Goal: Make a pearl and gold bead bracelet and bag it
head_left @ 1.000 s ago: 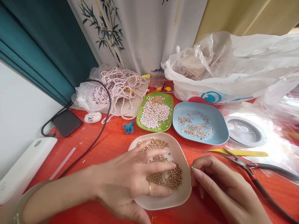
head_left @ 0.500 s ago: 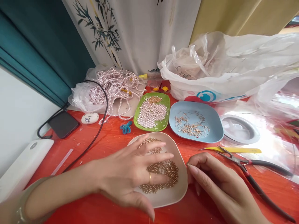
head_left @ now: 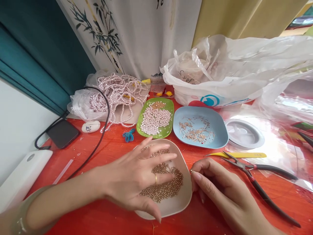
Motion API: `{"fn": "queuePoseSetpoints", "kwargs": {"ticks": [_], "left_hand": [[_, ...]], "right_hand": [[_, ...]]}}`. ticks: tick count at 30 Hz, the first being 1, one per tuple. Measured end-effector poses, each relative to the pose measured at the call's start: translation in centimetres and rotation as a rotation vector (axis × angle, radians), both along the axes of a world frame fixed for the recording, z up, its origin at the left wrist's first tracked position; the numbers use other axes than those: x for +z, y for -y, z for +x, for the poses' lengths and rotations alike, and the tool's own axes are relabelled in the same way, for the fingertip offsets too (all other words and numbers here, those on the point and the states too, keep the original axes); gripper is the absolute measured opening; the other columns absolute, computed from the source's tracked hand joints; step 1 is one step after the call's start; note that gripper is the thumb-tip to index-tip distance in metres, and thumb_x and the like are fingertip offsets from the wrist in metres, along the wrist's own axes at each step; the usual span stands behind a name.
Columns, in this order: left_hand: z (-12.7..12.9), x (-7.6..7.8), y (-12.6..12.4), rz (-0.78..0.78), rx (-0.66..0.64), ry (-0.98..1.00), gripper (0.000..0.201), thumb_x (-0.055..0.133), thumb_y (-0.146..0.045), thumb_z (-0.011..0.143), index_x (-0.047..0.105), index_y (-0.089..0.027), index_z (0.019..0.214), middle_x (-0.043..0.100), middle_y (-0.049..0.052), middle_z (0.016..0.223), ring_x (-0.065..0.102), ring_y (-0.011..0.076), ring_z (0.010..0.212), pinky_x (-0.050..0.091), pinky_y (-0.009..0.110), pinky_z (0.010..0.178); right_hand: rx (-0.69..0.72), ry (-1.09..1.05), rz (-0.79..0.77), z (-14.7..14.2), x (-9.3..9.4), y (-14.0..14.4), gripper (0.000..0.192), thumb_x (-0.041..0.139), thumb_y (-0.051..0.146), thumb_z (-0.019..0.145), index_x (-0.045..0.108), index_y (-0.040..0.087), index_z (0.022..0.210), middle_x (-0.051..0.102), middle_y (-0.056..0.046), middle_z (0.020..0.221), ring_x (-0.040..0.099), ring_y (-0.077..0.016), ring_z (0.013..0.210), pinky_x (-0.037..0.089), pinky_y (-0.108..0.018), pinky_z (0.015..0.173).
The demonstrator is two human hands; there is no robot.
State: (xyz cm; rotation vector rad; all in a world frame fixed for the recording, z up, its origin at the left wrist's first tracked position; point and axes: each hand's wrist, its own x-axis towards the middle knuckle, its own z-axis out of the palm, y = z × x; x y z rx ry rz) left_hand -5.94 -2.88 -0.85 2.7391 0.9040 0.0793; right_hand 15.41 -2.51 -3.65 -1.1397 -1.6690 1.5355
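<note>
Beads [head_left: 164, 191] in dish [head_left: 179, 205] under L hand [head_left: 135, 178]; R hand [head_left: 220, 187] beside rim.

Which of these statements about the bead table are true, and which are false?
1. The left hand lies over the white dish of gold beads. True.
2. The green dish is empty. False: it holds pale pearls.
3. The pliers lie on the table, right of the right hand. True.
4. The blue dish holds pearl strands. False: it holds small metal pins.
</note>
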Motion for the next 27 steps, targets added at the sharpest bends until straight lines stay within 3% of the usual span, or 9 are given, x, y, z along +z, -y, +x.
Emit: {"fn": "queuePoseSetpoints", "kwargs": {"ticks": [7,21,27], "left_hand": [[0.05,-0.31,-0.51,-0.027,0.007,-0.048,0.067,0.038,-0.063,0.074,0.040,-0.021,0.125,0.030,0.013,0.137,0.015,0.0310,0.127,0.008,0.059,0.099],[0.26,-0.48,-0.24,-0.014,-0.024,-0.015,0.060,0.043,-0.063,0.072,0.047,-0.026,0.119,0.036,0.009,0.134,0.024,0.0336,0.122,0.013,0.061,0.097],[0.38,-0.19,-0.19,-0.002,-0.009,-0.024,0.063,0.043,-0.065,0.071,0.047,-0.025,0.119,0.033,0.009,0.136,0.021,0.0336,0.124,0.013,0.059,0.098]], "right_hand": [[-0.010,-0.034,-0.039,0.01,-0.12,0.04,0.018,0.045,0.030,0.083,0.048,0.020,0.067,0.048,0.003,0.054,0.040,-0.0087,0.046,0.033,-0.019,0.039],[0.024,0.003,-0.012,0.19,-0.08,-0.04,0.019,0.043,0.030,0.084,0.047,0.020,0.068,0.048,0.003,0.056,0.042,-0.0095,0.048,0.036,-0.020,0.041],[0.065,-0.012,0.029,0.26,-0.41,-0.25,0.018,0.041,0.028,0.086,0.047,0.020,0.071,0.048,0.003,0.057,0.042,-0.0092,0.048,0.036,-0.019,0.042]]}}
